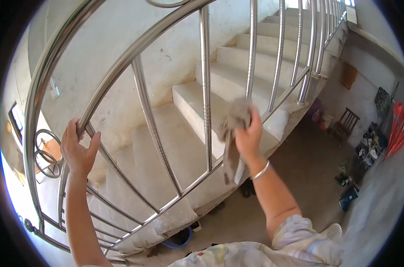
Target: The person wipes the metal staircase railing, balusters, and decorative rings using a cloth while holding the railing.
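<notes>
Head view, single: wide, round-edged, worn on the head; faces forward and down. Railing (205, 89) close in front, stairs (188, 109) beyond, floor (295, 164) below at right, sleeve (295, 233) at lower edge.

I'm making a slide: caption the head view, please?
Left hand on the metal railing, right hand holding a cloth.

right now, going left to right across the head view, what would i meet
Left hand, blue basin, grey-brown cloth, bracelet on the right wrist, wooden chair, red item by the wall.
</notes>
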The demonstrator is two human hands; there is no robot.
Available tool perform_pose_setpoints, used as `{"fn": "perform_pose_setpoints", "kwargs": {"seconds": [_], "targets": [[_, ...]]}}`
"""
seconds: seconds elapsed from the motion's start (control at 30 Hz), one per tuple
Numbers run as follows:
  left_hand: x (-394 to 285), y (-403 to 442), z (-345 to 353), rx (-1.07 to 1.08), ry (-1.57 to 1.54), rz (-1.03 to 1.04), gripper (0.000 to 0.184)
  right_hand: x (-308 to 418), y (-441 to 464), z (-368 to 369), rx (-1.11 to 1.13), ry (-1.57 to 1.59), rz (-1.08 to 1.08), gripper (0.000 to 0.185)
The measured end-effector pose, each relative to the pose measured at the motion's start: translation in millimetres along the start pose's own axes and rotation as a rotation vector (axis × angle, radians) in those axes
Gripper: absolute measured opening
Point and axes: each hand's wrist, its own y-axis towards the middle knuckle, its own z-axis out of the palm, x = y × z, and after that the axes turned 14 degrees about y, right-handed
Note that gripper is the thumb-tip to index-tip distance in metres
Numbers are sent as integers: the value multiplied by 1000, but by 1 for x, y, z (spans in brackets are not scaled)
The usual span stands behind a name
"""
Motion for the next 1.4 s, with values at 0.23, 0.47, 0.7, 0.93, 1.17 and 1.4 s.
{"fn": "perform_pose_setpoints", "kwargs": {"seconds": [0.23,0.47,0.7,0.93,1.17,1.4], "targets": [[-3,2,-4,84,-29,-52,52,52,210,23,16,-466,-710,48],[1,-2,-1,88,-57,-113,55,24,205,30,0,-761,-578,48],[-1,-4,2,86,-61,-138,53,-57,30,-34,282,-795,-329,36],[28,-15,18,119,-128,-171,57,-64,-6,-92,513,-548,-273,18],[23,-16,17,43,-24,-162,55,7,203,-82,125,-414,-725,43],[15,-9,22,-16,-52,-242,43,42,371,-47,-133,-385,-807,43]]}}
